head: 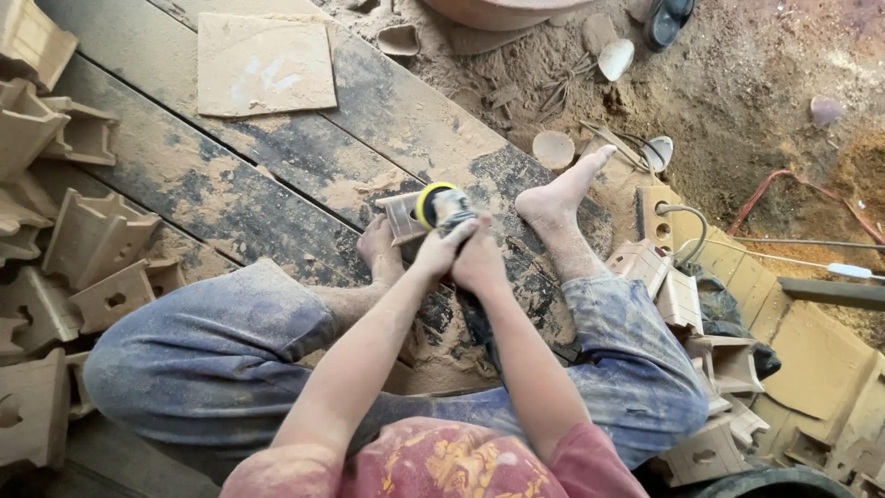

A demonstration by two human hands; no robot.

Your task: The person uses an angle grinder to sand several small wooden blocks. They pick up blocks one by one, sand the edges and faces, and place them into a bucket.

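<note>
Gripping a yellow-rimmed sander [441, 207], both hands [461, 254] press it against a dusty wooden block [404, 218].

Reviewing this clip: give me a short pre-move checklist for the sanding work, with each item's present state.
1. Both hands on sander: left hand and right hand grip it: ok.
2. Wooden piece braced: left foot rests beside it; contact cannot tell.
3. Disc against piece: ok.
4. Right foot apart from disc: ok.
5. Sander running: cannot tell.
6. Feet bare near tool: not ok.
</note>
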